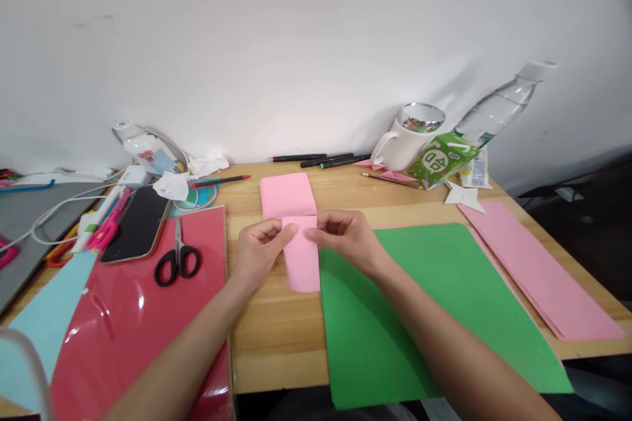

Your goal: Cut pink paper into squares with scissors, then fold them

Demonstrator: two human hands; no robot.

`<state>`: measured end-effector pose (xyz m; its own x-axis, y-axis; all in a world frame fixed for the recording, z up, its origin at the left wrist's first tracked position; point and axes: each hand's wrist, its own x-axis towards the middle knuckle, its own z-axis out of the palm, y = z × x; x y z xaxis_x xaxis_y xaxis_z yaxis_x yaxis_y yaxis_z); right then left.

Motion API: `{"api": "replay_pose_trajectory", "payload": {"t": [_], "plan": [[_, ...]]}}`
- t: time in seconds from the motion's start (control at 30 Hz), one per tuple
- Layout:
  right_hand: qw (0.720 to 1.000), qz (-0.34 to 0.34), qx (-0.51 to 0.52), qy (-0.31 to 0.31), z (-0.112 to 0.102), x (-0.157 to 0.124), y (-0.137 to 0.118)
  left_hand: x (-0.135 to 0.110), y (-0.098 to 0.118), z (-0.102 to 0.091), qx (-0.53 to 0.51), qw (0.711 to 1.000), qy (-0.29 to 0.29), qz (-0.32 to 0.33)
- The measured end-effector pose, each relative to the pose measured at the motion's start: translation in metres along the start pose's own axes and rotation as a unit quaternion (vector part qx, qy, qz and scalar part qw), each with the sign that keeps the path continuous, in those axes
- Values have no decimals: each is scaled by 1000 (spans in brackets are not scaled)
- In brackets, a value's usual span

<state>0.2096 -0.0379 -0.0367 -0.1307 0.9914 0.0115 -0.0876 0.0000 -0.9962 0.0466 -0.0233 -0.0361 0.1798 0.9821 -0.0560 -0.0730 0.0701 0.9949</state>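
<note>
Between my two hands is a narrow strip of pink paper [302, 263], its lower end curving down over the wood. My left hand [259, 247] pinches the strip's left edge, thumb on top and fingers behind. On the opposite edge, my right hand [348, 237] grips it the same way near the top. Just behind the strip lies a small stack of pink paper [287, 192] on the table. Green paper [419, 302] lies under my right forearm, and a red sheet in a clear sleeve [143, 316] under my left.
Black-handled scissors [178, 256] and a phone [135, 223] rest on the left. Several pens [336, 160] lie along the wall. A white mug [409, 138], a green carton [439, 161] and a water bottle [503, 105] stand back right. Folded pink paper [543, 270] lies right.
</note>
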Motion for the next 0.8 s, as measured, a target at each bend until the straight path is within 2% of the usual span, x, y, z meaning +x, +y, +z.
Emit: {"api": "replay_pose_trajectory", "payload": {"t": [0.43,0.63,0.8], "plan": [[999,35,-2,-28,1,-1,-5,0,0,-1,40,999,-9,4],[1000,19,-6,0,2,0,-4,-1,0,-2,37,999,-26,-2],[1000,20,12,-4,1,-1,-4,-1,-1,-1,36,999,-34,-1]]}}
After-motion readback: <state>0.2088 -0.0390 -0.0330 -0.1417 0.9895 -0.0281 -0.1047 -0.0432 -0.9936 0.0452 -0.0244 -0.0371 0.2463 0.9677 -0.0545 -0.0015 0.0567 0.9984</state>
